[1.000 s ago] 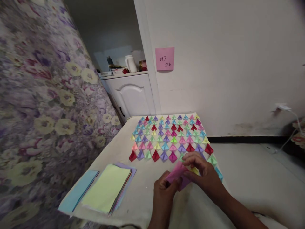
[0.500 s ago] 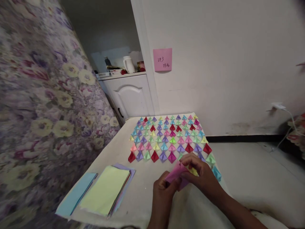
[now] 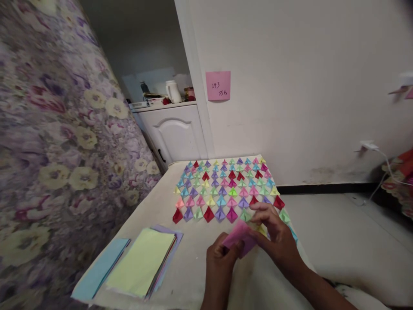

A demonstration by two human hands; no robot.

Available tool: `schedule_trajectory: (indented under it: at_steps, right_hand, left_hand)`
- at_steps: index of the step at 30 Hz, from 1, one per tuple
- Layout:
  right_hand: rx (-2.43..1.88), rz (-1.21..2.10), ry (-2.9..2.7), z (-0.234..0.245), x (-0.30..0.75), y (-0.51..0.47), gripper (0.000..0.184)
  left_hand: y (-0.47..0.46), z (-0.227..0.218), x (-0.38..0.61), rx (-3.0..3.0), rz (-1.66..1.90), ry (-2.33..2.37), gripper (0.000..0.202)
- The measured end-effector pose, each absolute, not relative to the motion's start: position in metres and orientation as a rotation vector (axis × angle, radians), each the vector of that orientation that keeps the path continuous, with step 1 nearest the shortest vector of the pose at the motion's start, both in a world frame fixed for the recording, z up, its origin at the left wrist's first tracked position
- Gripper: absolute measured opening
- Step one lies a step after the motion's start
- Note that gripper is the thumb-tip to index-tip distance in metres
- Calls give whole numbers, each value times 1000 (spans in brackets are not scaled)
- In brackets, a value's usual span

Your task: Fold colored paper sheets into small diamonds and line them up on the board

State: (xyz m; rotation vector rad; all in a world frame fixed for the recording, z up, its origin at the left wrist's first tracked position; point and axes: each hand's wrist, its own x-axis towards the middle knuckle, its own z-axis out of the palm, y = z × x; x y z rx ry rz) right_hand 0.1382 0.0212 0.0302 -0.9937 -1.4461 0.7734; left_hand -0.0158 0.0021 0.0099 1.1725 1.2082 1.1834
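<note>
Nearest the camera, the left hand (image 3: 222,263) comes up from the near edge of the table (image 3: 163,202), fingers curled tight and pinching the near corner of a pink paper sheet (image 3: 239,236). The right hand (image 3: 278,242) meets it from the right, fingertips closed on the sheet's far side. The paper is thin, part-folded and slanted, held just above the surface towards the near right corner. Its far end is hidden under the right fingers, and the shape of the fold is hard to make out.

At the near left corner lies a flat stack of paper sheets (image 3: 143,260), pale yellow-green on top with purple and pink edges peeping out, and a light blue sheet (image 3: 100,268) just beside it.

Further on, rows of small folded paper pieces (image 3: 222,189), pointed and crisp in red, purple, green, pink, blue and yellow, fill the far half of the cloth-covered table. The nearest right ones are partly covered by the right hand.

A floral fabric (image 3: 61,129) fills the left side, blurred. Beyond stand a white cabinet (image 3: 176,131) with an arched door panel, a white jug (image 3: 172,91) on top, and a pink sticky note (image 3: 218,85) on the wall, its writing too small to read.
</note>
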Motion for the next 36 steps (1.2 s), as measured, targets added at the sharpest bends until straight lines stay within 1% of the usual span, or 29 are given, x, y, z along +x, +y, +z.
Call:
schedule_trajectory:
  at_steps: [4,9,14,16,24,36]
  right_hand:
    - [-988,796,-1496,33,137,20,9]
    - [-978,927,-1524,34,135,19,17]
    - [-962,1026,-1520,37,132,17,7]
    - [-971,1033,-1529,37,131,17,4]
    - [-935,1074,-1437,33,131,22,5]
    - [-891,1070,-1434,27,133,25,12]
  left_hand:
    - [3,10,-16,1171,1196,1234,24]
    - [3,11,-15,1172,1173,1222,21]
    - [3,12,-14,1200,1176,1208,20]
    - [3,11,-14,1192,1185,1208,21]
    - [4,2,-12,1116,1137,1149,22]
    - [4,-1,-8,1062,1177,1167,25]
